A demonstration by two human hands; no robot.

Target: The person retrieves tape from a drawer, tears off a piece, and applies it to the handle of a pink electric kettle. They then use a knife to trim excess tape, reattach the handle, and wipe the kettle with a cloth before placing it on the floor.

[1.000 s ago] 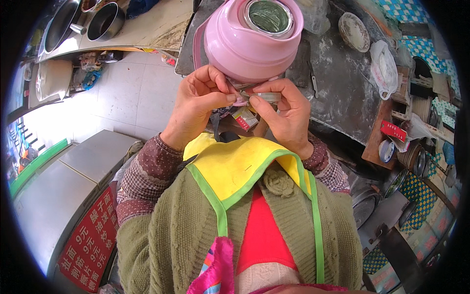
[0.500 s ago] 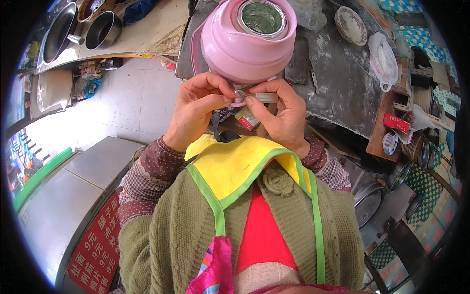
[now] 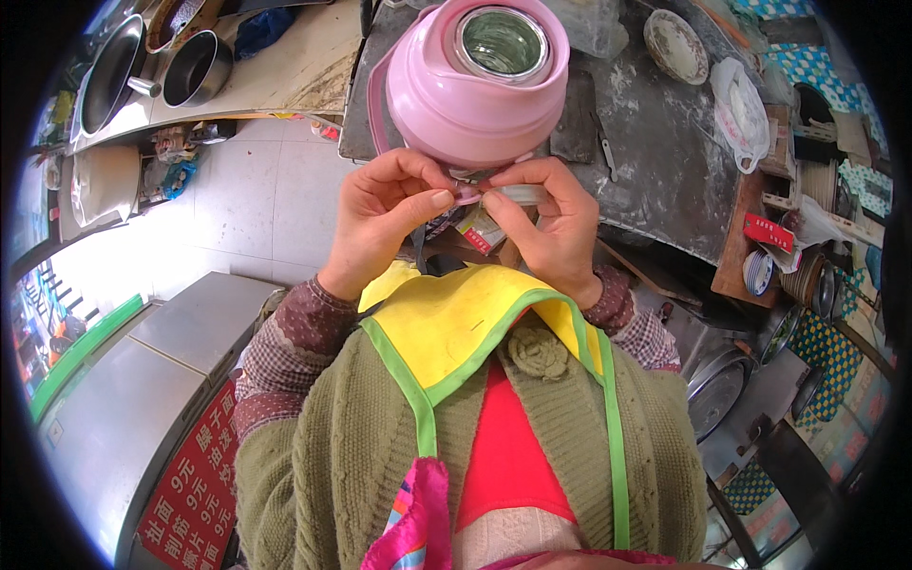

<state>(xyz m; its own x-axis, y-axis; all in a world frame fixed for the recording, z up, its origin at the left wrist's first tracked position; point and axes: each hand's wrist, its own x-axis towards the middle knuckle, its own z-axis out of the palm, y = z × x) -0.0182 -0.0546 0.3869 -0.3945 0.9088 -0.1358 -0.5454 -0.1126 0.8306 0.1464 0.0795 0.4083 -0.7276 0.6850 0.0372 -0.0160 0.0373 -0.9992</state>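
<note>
A pink thermos flask (image 3: 475,104) stands uncapped on the dark table, its silvery round mouth facing up. Just in front of its base, my two hands meet. The thumb and index finger of my left hand (image 3: 389,209) pinch a small pink piece (image 3: 466,197); its exact kind is too small to make out. My right hand (image 3: 551,223) is closed, fingertips touching that same piece. A pale, translucent band-shaped thing (image 3: 522,194) is held within my right fingers, partly hidden by them.
The dark, white-smudged table (image 3: 655,142) carries a knife (image 3: 606,147), a patterned plate (image 3: 676,46) and a white plastic bag (image 3: 739,114). Pans, including a black saucepan (image 3: 198,68), occupy the wooden counter at far left. A steel cabinet (image 3: 142,380) stands to my left.
My left thumb has shifted slightly at the small pink piece, and my right hand has moved a little. The flask appears slightly higher and further left in view.
</note>
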